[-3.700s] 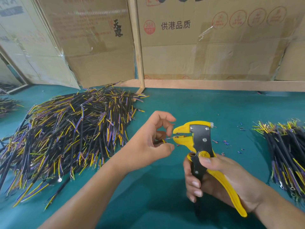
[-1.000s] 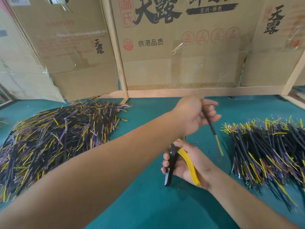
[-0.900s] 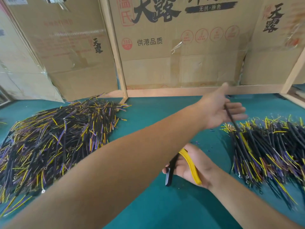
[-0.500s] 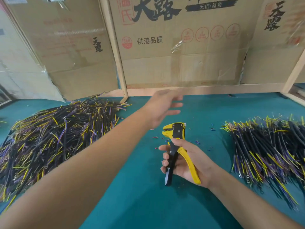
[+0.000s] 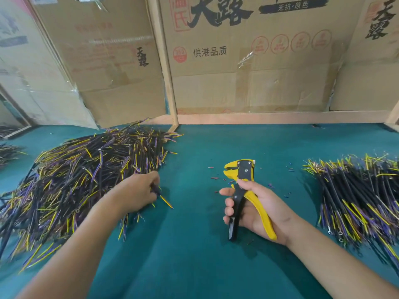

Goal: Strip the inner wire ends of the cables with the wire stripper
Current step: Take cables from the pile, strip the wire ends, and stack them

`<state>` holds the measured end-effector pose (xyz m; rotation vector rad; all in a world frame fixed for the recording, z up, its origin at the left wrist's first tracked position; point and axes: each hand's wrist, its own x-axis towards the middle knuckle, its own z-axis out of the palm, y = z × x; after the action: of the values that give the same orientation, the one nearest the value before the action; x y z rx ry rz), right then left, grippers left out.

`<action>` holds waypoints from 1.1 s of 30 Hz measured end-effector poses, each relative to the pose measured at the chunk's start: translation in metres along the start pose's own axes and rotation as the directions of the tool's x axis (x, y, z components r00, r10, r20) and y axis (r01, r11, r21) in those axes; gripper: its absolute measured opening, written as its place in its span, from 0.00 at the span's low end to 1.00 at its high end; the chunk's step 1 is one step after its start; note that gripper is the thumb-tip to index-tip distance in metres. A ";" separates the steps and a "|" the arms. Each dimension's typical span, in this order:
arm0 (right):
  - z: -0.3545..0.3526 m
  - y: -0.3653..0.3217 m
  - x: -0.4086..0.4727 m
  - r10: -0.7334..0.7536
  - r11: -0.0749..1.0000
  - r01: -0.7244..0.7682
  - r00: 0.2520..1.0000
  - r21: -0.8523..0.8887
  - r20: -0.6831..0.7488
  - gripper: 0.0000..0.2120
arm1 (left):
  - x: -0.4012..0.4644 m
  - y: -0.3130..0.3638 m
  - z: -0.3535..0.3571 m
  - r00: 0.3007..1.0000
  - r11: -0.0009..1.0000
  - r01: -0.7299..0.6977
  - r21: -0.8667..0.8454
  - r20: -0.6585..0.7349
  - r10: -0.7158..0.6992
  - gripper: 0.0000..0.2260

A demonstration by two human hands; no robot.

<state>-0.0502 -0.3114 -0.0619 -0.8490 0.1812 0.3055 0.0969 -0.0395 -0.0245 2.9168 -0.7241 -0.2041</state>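
Left hand (image 5: 138, 194) fingertips blurred, grip on cable (image 5: 165, 200) unclear; right pile (image 5: 362, 199) cut by edge.

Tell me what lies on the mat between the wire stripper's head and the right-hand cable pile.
In the head view, only bare green mat with a few tiny insulation scraps lies between the wire stripper and the right-hand cable pile.

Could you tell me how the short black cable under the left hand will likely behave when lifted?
The short black cable looks thin, so probably light. Its neighbours in the left pile lie straight, suggesting moderate stiffness, though their thin coloured wire ends bend.
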 end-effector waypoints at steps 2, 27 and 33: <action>0.000 0.000 0.000 0.000 1.000 0.000 1.000 0.006 -0.003 0.22 | -0.001 0.004 0.013 0.993 0.997 -0.019 0.075 -0.116 0.028 0.05; -0.001 0.000 0.000 -0.001 1.000 0.001 1.000 -0.001 -0.010 0.22 | -0.011 0.069 0.025 0.923 0.128 -0.385 -0.914 -0.385 0.028 0.14; 0.000 0.000 0.000 0.006 1.000 -0.006 1.000 -0.006 -0.012 0.22 | -0.013 0.072 0.028 0.927 0.158 -0.376 -0.913 -0.373 0.047 0.08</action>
<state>-0.0499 -0.3118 -0.0622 -0.8564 0.1938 0.3071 0.0480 -0.0989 -0.0393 1.4667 -0.5894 -0.1512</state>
